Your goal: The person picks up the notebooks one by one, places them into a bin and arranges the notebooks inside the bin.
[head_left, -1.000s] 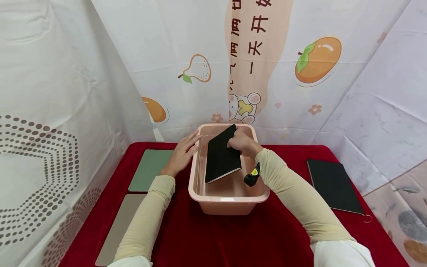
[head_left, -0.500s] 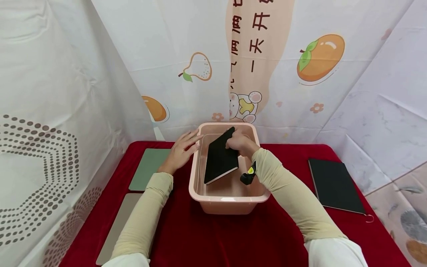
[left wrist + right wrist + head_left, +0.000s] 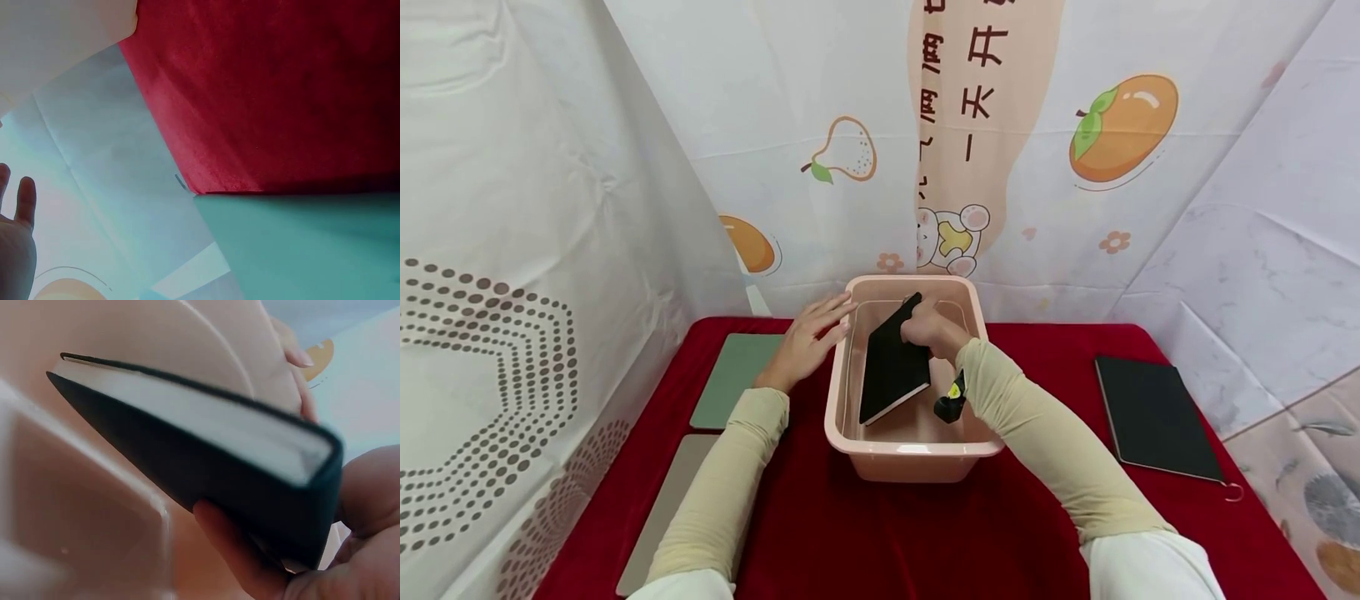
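A black hardcover notebook is tilted inside the pink plastic basin. My right hand grips it near its far upper corner. The right wrist view shows the notebook edge-on with its white pages, fingers beneath and the thumb on the other side. Outside the basin's left wall, my left hand has its fingers extended, and their tips touch the rim. In the left wrist view only part of the left hand shows at the edge.
A green notebook and a grey-beige one lie on the left of the red cloth. Another black notebook with a small ring at its corner lies on the right. A printed curtain stands behind the table.
My right hand has moved lower and slightly left, taking the notebook deeper into the basin. The left hand stays at the rim with hardly any movement.
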